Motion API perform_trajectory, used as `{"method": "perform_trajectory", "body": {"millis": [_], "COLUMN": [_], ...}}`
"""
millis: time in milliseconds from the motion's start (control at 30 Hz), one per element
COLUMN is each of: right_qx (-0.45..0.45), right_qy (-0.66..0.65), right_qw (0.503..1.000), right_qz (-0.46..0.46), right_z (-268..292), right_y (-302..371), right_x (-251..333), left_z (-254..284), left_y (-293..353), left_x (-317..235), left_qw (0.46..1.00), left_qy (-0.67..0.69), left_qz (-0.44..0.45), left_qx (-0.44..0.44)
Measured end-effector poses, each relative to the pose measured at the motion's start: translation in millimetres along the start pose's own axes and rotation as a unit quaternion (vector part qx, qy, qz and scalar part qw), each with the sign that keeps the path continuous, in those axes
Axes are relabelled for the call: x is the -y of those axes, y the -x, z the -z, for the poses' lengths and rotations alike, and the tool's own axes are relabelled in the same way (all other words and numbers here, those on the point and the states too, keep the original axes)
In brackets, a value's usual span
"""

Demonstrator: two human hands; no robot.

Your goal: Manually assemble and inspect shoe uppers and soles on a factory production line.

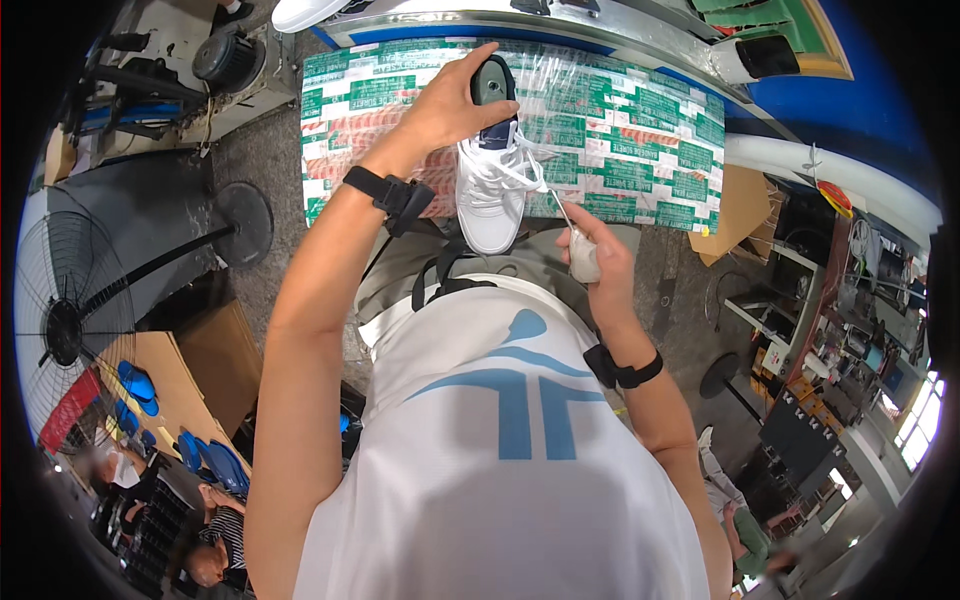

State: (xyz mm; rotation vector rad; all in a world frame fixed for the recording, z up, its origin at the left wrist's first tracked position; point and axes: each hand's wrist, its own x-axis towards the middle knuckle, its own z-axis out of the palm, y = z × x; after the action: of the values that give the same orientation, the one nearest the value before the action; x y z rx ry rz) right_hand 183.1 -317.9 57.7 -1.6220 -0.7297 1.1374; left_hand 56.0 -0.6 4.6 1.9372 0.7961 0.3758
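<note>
A white lace-up sneaker (490, 205) with a dark collar and grey insole lies with its toe toward me on a taped surface. My left hand (450, 105) grips it around the heel opening, thumb and fingers spread to either side of the collar. Loose white laces (525, 170) bunch over its right side. In my right hand (608, 255), closed beside the toe, is a thin-shafted hand tool (583, 258) with a pale, bulky handle. Its slim shaft points up to the laces; whether the tip hooks a lace is too small to tell.
Green-and-white printed tape covers the work surface (640, 150). A metal-edged bench with a blue side (640, 45) runs behind it, with part of another white shoe (305, 12) at its left. A large fan (65, 330) stands left, cardboard (735, 205) right. Other people sit in the lower corners.
</note>
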Motion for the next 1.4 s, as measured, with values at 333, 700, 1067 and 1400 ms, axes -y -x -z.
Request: {"method": "perform_trajectory", "body": {"millis": [333,700,1067,1400], "right_qx": [0.152,0.136,0.021,0.050], "right_qy": [0.288,0.428,0.258,0.417], "right_qw": [0.934,0.878,0.944,0.860], "right_qz": [0.149,0.162,0.203,0.288], "right_z": [-24.2,23.7,-31.6,-34.7], "right_y": [-10.9,-8.8,-64.6,-11.9], "right_x": [46.0,21.0,19.5,33.7], "left_z": [-3.7,-0.9,-4.6,1.5], "left_y": [2.8,7.8,7.0,12.4], "left_x": [0.5,-0.8,-0.8,-8.5], "left_qw": [1.000,0.999,0.999,1.000], "left_qy": [-0.008,-0.030,-0.025,-0.023], "left_qz": [0.001,-0.014,-0.021,0.001], "left_qx": [-0.004,0.012,0.004,0.002]}}
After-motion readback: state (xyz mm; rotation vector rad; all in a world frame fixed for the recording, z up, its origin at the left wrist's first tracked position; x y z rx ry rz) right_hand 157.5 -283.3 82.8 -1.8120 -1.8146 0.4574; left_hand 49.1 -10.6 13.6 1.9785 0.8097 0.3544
